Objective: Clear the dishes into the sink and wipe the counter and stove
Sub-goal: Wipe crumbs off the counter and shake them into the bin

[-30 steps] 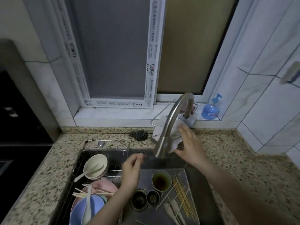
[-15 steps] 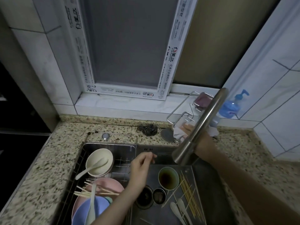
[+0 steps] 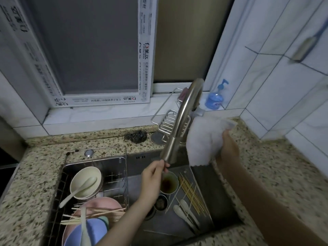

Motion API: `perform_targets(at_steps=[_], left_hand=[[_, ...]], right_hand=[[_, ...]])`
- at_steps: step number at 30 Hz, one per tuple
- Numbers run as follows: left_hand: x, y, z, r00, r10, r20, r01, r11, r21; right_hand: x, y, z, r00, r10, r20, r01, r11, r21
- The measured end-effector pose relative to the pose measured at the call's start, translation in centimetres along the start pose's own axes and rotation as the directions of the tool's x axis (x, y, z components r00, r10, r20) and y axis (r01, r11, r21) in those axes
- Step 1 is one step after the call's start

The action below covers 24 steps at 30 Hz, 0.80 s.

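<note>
My right hand [image 3: 228, 146] grips a white cloth [image 3: 202, 141] that hangs over the sink's back right corner, beside the faucet. My left hand [image 3: 153, 176] pinches the tip of the steel faucet spout [image 3: 179, 125] above a stained cup [image 3: 169, 182]. The sink [image 3: 220, 196] holds that cup, a small dish, skewers [image 3: 190, 192] and spoons. In the wire rack [image 3: 122, 174] on the left lie a cream bowl with a spoon [image 3: 85, 183], a pink plate [image 3: 103, 204], chopsticks and a blue bowl [image 3: 92, 231].
Speckled granite counter [image 3: 276, 174] surrounds the sink. A steel scourer [image 3: 135, 136] and a wire soap rack [image 3: 168, 123] sit behind it. A blue pump bottle [image 3: 213, 99] stands on the window sill. Tiled wall rises close on the right.
My right hand has lifted the white cloth off the wire rack and brought it right of the faucet. My left hand rose and took hold of the spout tip.
</note>
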<state>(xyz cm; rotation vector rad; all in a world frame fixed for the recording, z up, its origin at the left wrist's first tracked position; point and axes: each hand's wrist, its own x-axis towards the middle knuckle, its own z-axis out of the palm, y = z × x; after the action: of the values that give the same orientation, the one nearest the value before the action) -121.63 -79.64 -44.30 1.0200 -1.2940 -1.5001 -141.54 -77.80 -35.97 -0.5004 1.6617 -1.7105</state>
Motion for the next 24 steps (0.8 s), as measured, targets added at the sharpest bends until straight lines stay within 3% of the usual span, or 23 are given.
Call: perform_targets(at_steps=[3, 6, 10, 14, 17, 24], left_hand=[[-1.9, 0.8, 2.5, 0.999, -0.025, 0.043, 0.023, 0.999, 0.028], [-4.6, 2.2, 5.2, 0.998, -0.025, 0.054, 0.023, 0.999, 0.043], [-8.8, 4.1, 9.3, 0.989, -0.021, 0.148, -0.001, 0.99, 0.142], [-14.9, 6.3, 14.7, 0.969, -0.085, 0.232, 0.054, 0.989, 0.137], [-20.7, 6.6, 18.6, 0.95, -0.125, 0.285, 0.092, 0.988, 0.127], [-32.9, 4.6, 27.1, 0.89, -0.103, 0.444, 0.017, 0.981, 0.192]], right_hand=[[-0.7, 0.4, -4.1, 0.996, 0.091, 0.017, -0.093, 0.973, 0.212], [-3.4, -0.2, -8.3, 0.983, 0.068, 0.172, -0.134, 0.903, 0.407], [-9.8, -1.2, -13.9, 0.954, 0.177, 0.243, -0.274, 0.844, 0.46], [-16.9, -1.5, -19.8, 0.954, 0.255, 0.158, -0.299, 0.863, 0.408], [-21.4, -0.6, -25.3, 0.965, 0.257, 0.055, -0.252, 0.845, 0.473], [-32.4, -0.4, -38.6, 0.946, 0.306, -0.11, -0.192, 0.799, 0.57]])
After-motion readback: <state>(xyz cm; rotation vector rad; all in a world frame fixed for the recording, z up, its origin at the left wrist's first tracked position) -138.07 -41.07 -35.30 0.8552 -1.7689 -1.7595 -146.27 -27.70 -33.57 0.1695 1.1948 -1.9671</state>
